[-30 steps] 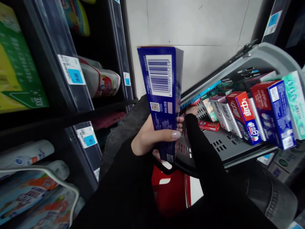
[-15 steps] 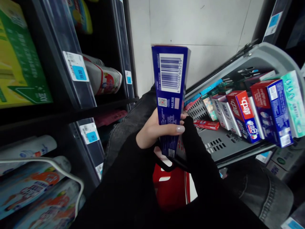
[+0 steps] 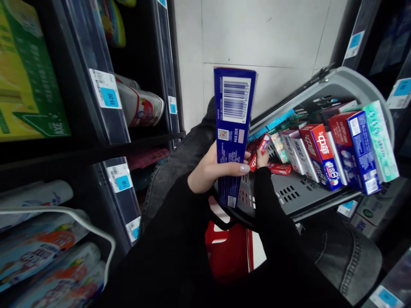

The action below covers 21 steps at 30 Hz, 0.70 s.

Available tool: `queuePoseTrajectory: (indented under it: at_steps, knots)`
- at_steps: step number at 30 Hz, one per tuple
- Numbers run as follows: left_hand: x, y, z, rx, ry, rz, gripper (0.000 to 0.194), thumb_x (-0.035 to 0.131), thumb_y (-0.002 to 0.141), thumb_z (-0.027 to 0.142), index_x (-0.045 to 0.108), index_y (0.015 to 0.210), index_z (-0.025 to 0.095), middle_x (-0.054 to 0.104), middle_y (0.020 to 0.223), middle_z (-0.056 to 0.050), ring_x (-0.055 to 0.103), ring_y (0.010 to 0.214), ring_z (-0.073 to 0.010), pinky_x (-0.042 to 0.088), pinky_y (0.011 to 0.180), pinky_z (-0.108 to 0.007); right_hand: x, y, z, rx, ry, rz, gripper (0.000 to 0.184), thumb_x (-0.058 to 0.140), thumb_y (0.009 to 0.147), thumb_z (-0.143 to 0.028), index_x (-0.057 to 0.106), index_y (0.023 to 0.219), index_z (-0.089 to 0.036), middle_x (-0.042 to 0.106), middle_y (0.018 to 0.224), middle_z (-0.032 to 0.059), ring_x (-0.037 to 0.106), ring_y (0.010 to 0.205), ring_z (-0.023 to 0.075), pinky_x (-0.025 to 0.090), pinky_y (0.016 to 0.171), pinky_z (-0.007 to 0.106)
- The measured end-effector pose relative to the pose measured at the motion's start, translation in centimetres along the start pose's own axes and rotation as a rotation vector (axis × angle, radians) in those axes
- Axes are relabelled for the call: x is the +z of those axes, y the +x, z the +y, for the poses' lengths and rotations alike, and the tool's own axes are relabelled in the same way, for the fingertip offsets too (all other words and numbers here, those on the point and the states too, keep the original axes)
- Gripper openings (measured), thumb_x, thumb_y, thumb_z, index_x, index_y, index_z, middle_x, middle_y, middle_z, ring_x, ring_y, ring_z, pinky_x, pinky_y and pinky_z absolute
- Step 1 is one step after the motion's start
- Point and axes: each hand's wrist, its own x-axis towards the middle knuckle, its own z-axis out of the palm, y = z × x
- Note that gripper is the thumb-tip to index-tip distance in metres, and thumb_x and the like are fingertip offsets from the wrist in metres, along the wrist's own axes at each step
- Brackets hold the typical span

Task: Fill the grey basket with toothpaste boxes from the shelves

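Observation:
My left hand (image 3: 213,169) is wrapped round a dark blue toothpaste box (image 3: 236,137), held upright with its barcode side towards me. Its thumb lies across the front of the box. To the right of it, my right hand (image 3: 262,159) grips a small red toothpaste box (image 3: 259,150), tilted, over the grey shopping basket (image 3: 302,204). A second small red box (image 3: 279,168) lies flat on the basket's floor beside that hand. Red-and-blue toothpaste boxes (image 3: 321,152) and white boxes stand in a row further right. Part of my right hand's fingers is hidden.
Shelves with price tags (image 3: 105,90) and packaged goods rise on the left. A white cable (image 3: 80,224) loops in front of soft packs at the lower left. More shelving stands on the right, and pale floor tiles (image 3: 257,30) lie ahead. A red bag (image 3: 227,252) is below my arms.
My right hand, hidden behind the blue box before, now shows to its right with a small red toothpaste box lifted in it. The blue box has shifted slightly right; the view has moved a little.

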Motion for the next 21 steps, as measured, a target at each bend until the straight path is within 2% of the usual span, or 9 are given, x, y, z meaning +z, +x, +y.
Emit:
queuePoseTrajectory:
  at_steps: [4,7,10,14,16,21]
  knots:
    - [0.5,0.1,0.3,0.010,-0.016,-0.009,0.060,0.083,0.056,0.025,0.058,0.110,0.019,0.067,0.098,-0.004,0.065,0.093,-0.0250,0.050,0.086,-0.041,2.1,2.1,-1.5,0.038,-0.100,0.021,0.045,0.047,0.091,-0.032,0.050,0.128,-0.007,0.063,0.119,0.0170,0.060,0.110,0.0251,0.041,0.100,0.035]
    - [0.6,-0.1,0.4,-0.009,-0.026,0.007,0.057,0.081,0.059,0.027,0.058,0.110,0.019,0.067,0.099,-0.005,0.065,0.095,-0.0259,0.050,0.087,-0.042,3.2,2.4,-2.3,0.055,-0.150,0.065,0.047,0.040,0.094,-0.030,0.046,0.134,-0.005,0.051,0.132,0.0226,0.052,0.121,0.0288,0.033,0.108,0.039]
    - [0.3,-0.4,0.2,-0.036,-0.019,0.008,0.057,0.080,0.061,0.030,0.059,0.113,0.018,0.066,0.104,-0.006,0.065,0.099,-0.0283,0.051,0.088,-0.044,3.9,2.2,-2.9,0.081,-0.157,0.113,0.051,0.031,0.097,-0.026,0.035,0.143,-0.004,0.044,0.138,0.0238,0.046,0.128,0.0292,0.031,0.109,0.038]
    - [-0.1,-0.7,-0.1,-0.044,-0.008,-0.003,0.060,0.080,0.062,0.031,0.059,0.116,0.019,0.066,0.105,-0.007,0.064,0.103,-0.0307,0.051,0.088,-0.044,4.4,2.6,-3.7,0.118,-0.147,0.100,0.068,0.044,0.095,-0.036,0.020,0.147,0.001,0.038,0.142,0.0286,0.044,0.127,0.0316,0.033,0.107,0.038]
    - [0.0,-0.7,0.0,-0.046,-0.011,0.001,0.059,0.080,0.063,0.031,0.059,0.116,0.019,0.066,0.104,-0.007,0.064,0.102,-0.0304,0.051,0.088,-0.044,4.3,3.1,-4.0,0.147,-0.143,0.079,0.073,0.054,0.092,-0.036,0.022,0.143,0.004,0.038,0.140,0.0310,0.045,0.125,0.0317,0.034,0.106,0.037]
    - [0.4,-0.7,0.2,-0.041,-0.009,0.020,0.056,0.081,0.062,0.028,0.060,0.113,0.019,0.065,0.105,-0.007,0.063,0.101,-0.0294,0.051,0.088,-0.044,3.3,4.3,-3.7,0.155,-0.130,0.061,0.067,0.061,0.086,-0.030,0.032,0.134,0.005,0.045,0.134,0.0298,0.049,0.122,0.0277,0.036,0.104,0.032]
